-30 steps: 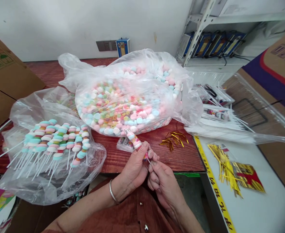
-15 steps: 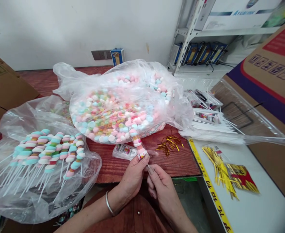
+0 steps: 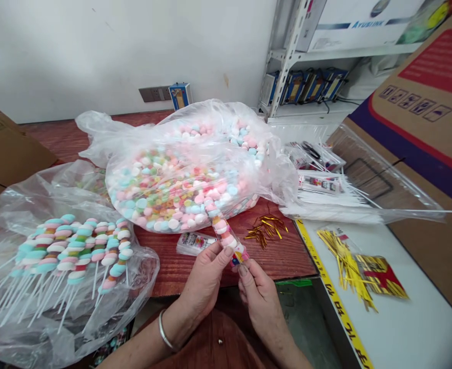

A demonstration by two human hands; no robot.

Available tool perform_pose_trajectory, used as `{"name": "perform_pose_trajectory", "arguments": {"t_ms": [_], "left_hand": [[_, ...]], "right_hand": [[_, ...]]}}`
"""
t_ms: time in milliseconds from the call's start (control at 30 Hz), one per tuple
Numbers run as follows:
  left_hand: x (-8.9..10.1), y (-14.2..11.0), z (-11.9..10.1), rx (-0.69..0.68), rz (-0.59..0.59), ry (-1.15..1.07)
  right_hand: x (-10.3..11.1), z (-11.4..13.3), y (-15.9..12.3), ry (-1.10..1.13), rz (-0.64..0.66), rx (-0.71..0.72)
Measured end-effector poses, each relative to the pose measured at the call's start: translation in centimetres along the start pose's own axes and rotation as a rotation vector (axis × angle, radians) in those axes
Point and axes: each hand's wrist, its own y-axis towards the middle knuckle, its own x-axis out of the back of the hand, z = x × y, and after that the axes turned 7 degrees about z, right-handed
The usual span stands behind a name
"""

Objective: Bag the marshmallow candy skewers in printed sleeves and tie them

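A marshmallow skewer [image 3: 222, 228] in a printed clear sleeve slants up and away from me above the table's front edge. My left hand [image 3: 206, 274] is closed around its lower part, thumb on top. At the sleeve's bottom end, my right hand [image 3: 257, 287] pinches the wrapper between thumb and fingers; the stick there is hidden. Just beyond my left hand lies a stack of printed clear sleeves [image 3: 195, 243]. Gold twist ties [image 3: 266, 229] are scattered to the right of the skewer.
A big clear bag [image 3: 183, 179] of marshmallows and gummy rings fills the middle. Unwrapped marshmallow skewers [image 3: 76, 246] lie on plastic at left. White sticks [image 3: 326, 197] and yellow twist ties [image 3: 345, 266] are at right. Cardboard boxes [image 3: 414, 113] stand on both sides.
My view has shifted, so the table things sit further left. The wrapped skewer shows more of its length, and my right hand has moved from the thin stick up against the sleeve's bottom end.
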Motion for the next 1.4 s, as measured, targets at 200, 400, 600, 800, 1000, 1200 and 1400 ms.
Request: {"name": "perform_pose_trajectory", "arguments": {"t_ms": [200, 400, 600, 800, 1000, 1200, 1400], "left_hand": [[0.6, 0.0, 1.5, -0.007, -0.081, 0.094], [1.1, 0.1, 1.9, -0.016, -0.074, 0.182], [1.5, 0.2, 1.6, -0.079, -0.027, 0.39], [2.0, 0.0, 0.3, 0.084, 0.216, 0.139], [2.8, 0.1, 0.2, 0.236, 0.255, 0.016], [3.2, 0.6, -0.6, 0.048, 0.024, 0.127], [5.3, 1.0, -1.2, -0.089, -0.098, 0.244]], "right_hand": [[-1.1, 0.3, 0.1, 0.139, 0.029, -0.072], [-1.7, 0.7, 0.2, 0.179, -0.058, -0.049], [-1.3, 0.7, 0.7, 0.3, -0.147, -0.006], [-0.5, 1.7, 0.5, 0.729, 0.152, -0.26], [-1.1, 1.2, 0.0, 0.769, 0.399, -0.418], [1.0, 0.6, 0.7, -0.152, -0.006, 0.069], [8.6, 1.1, 2.1, -1.131, -0.472, 0.316]]}}
